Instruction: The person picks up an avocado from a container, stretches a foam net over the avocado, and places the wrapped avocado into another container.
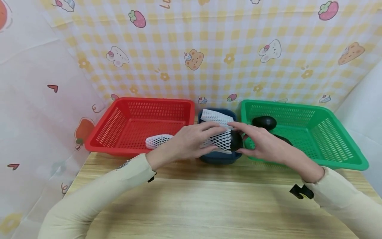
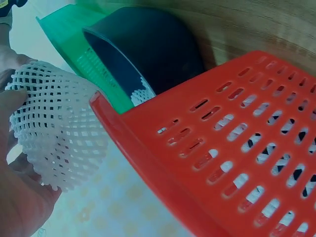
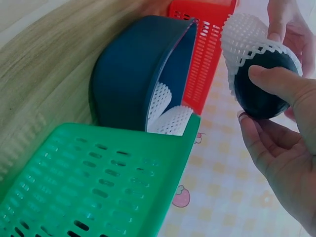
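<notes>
A dark, smooth egg-shaped fruit (image 1: 236,141) is partly inside a white foam net sleeve (image 1: 220,141), held over the dark blue bin (image 1: 219,160). My right hand (image 1: 268,145) grips the bare end of the fruit; in the right wrist view the thumb lies on the fruit (image 3: 254,101) and fingertips are beneath it. From the other side, my left hand (image 1: 191,141) holds the sleeve between thumb and fingers. The left wrist view shows the net (image 2: 61,116) spread wide, its far end loose. More white foam sleeves (image 3: 170,120) lie in the bin.
At left stands a red basket (image 1: 102,149) holding a fruit-sized bundle in white net (image 1: 158,141). The green basket (image 1: 343,163) at right holds dark fruits (image 1: 264,122). Both flank the bin on a wooden table (image 1: 209,205), with a checked cloth (image 1: 209,33) hanging behind.
</notes>
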The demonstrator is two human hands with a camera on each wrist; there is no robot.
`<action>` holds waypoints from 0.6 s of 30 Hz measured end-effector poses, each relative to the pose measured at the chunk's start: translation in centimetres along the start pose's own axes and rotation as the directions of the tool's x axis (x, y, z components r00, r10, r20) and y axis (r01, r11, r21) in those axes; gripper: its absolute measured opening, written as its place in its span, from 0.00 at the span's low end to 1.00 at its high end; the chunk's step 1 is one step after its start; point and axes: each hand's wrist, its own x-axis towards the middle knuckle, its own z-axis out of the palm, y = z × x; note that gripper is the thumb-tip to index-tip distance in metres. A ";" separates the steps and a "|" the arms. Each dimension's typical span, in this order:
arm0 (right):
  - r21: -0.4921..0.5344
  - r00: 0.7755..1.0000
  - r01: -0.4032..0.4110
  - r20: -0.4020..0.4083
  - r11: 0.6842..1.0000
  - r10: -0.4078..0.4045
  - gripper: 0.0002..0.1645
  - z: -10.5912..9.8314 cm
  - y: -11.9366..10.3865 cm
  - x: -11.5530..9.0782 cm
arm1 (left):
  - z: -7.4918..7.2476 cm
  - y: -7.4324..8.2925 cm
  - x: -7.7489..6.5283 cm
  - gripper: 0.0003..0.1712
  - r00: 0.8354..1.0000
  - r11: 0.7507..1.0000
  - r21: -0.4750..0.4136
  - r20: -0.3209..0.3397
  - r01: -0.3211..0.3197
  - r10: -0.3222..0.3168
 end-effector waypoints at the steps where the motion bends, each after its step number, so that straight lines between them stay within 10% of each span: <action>1: 0.005 1.000 0.001 -0.007 1.000 -0.001 0.56 0.0 0.0 0.0 | 0.0 -0.1 0.0 0.36 1.000 1.000 -0.010 -0.002 0.004 -0.004; 18: 0.053 0.998 0.019 -0.066 0.998 -0.015 0.37 0.3 -0.5 -0.2 | 0.1 0.2 0.4 0.37 0.998 0.998 -0.042 0.011 0.055 -0.054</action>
